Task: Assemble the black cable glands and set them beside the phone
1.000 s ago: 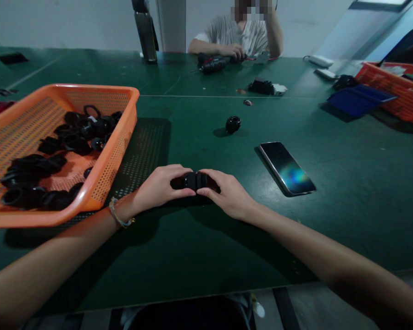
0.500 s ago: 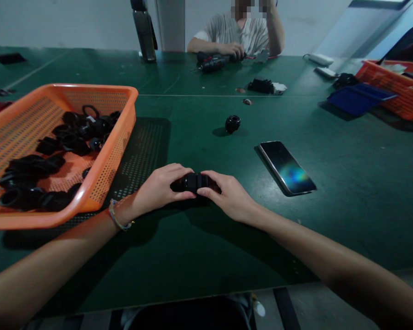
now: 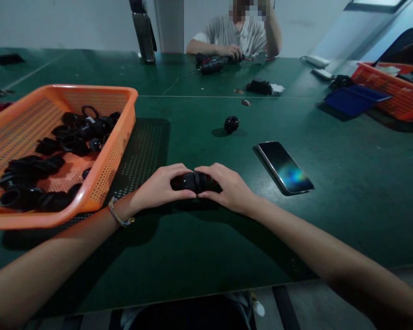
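Observation:
Between my hands lies a black ribbed plastic fitting (image 3: 194, 182), held sideways just over the green table (image 3: 179, 256). My left hand (image 3: 163, 185) grips its left end, thumb on the near side and fingers on the far side. On the right end, my right hand (image 3: 229, 187) is closed in the same way. The palms hide both ends of the fitting. A similar black round fitting (image 3: 231, 124) stands alone farther back. To my left, an orange basket (image 3: 132, 107) holds several black plastic fittings (image 3: 75, 133).
A phone (image 3: 285, 167) lies right of my hands. Across the table a person (image 3: 223, 41) sits behind a power drill (image 3: 211, 65). A dark bottle (image 3: 143, 36) stands at the back. Far right are a blue tray (image 3: 354, 101) and a red basket (image 3: 399, 91).
My right hand's fingers have shifted on the fitting, the thumb now lower and off its middle ring. The left hand stays almost in place.

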### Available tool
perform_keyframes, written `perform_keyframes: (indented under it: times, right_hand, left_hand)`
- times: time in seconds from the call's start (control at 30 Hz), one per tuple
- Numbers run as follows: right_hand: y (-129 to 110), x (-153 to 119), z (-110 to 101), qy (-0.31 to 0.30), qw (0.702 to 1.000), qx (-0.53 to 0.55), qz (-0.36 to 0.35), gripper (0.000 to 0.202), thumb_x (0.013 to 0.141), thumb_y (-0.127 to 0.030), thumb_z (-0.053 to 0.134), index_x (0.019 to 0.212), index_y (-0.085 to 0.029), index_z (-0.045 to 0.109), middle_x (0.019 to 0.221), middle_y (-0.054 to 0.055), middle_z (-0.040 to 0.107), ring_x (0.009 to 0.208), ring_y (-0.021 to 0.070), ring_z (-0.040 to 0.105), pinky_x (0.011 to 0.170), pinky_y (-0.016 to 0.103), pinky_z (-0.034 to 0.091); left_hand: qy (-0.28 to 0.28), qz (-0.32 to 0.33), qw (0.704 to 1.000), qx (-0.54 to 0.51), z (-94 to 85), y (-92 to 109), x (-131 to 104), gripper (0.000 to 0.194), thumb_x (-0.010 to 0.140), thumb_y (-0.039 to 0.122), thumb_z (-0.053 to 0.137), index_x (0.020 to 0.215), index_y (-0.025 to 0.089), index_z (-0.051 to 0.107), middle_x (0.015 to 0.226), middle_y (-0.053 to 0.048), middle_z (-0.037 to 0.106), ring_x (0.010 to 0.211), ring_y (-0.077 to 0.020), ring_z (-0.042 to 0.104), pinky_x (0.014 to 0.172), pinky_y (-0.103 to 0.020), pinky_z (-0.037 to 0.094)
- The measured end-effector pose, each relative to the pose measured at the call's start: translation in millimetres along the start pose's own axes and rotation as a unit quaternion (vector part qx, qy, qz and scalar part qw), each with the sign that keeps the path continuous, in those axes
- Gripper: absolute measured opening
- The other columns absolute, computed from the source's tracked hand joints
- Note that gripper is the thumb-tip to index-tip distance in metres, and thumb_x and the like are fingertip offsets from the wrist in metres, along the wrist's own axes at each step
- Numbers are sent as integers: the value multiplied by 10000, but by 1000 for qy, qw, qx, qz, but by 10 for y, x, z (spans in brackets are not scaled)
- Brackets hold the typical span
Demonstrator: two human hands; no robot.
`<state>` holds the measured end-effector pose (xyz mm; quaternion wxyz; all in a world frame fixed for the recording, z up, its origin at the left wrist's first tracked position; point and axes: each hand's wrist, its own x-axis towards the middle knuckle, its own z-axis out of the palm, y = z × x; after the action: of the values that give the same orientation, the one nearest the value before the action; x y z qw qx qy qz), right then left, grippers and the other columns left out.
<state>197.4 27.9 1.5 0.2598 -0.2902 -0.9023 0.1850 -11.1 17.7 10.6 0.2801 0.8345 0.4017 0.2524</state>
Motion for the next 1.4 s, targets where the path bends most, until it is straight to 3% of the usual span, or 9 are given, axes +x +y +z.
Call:
perform_keyframes:
  times: [0.2, 0.33, 0.5, 0.73, 1.1, 1.23, 1.33, 1.4]
  right_hand:
    - [-6, -9, 35, 31, 999, -24, -36, 358, 885, -434, 449, 1100, -151, 495, 963, 109, 621, 854, 215, 552, 731, 368, 472]
    - [-38, -3, 40, 38, 998, -30, -26, 336, 900, -402, 420, 1080, -128, 499, 948, 121, 624, 818, 212, 555, 705, 360, 474]
    - [-96, 3, 36, 19, 999, -22, 29, 297, 876, -346, 472, 1081, -134, 514, 971, 119, 636, 829, 217, 572, 722, 378, 480]
    - [-209, 48, 58, -10, 984, 22, 174, 221, 841, -261, 533, 1022, -136, 562, 930, 86, 659, 809, 189, 603, 714, 328, 469]
    - [-251, 44, 71, 0, 972, 75, 221, 197, 868, -264, 492, 1002, -142, 571, 844, 50, 648, 700, 147, 575, 617, 270, 422]
    - [-180, 55, 68, 1, 977, 93, 190, 270, 861, -267, 503, 1106, -155, 520, 987, 78, 647, 811, 173, 599, 688, 314, 467]
    - [-79, 55, 55, 0, 992, 72, 99, 429, 817, -264, 572, 1217, -178, 441, 1177, 106, 582, 964, 204, 578, 794, 377, 477]
    - [-22, 52, 49, 5, 997, 50, 50, 443, 803, -257, 595, 1208, -163, 440, 1164, 114, 586, 985, 212, 566, 823, 395, 473]
  left_hand:
    - [-38, -18, 999, -31, 13, -19, 11, 440, 782, 469, 551, 1028, 107, 597, 884, -53, 635, 737, -168, 575, 639, -248, 432]
    - [-34, -15, 999, -20, 11, -16, 13, 424, 791, 436, 553, 1059, 111, 592, 937, -64, 641, 784, -175, 579, 689, -255, 439]
    - [-27, -11, 999, 20, 13, -24, 10, 396, 789, 424, 573, 1055, 130, 590, 943, -59, 641, 828, -184, 589, 724, -263, 445]
    - [-8, -8, 997, 81, 54, -21, 14, 383, 776, 394, 619, 1047, 127, 577, 937, -69, 634, 830, -189, 590, 733, -281, 455]
    - [12, -14, 995, 100, 67, 3, 11, 355, 771, 406, 607, 1012, 149, 564, 936, -69, 622, 840, -194, 582, 740, -295, 458]
    - [15, -33, 999, 39, 41, -11, 25, 362, 758, 415, 599, 989, 140, 556, 895, -46, 608, 776, -175, 570, 682, -271, 446]
    - [1, -35, 999, 6, 23, -28, 31, 385, 772, 465, 557, 966, 132, 553, 865, -41, 589, 755, -176, 556, 660, -267, 429]
    - [-14, -27, 1000, -2, 17, -34, 35, 392, 792, 496, 509, 928, 131, 552, 849, -44, 580, 750, -179, 544, 663, -273, 421]
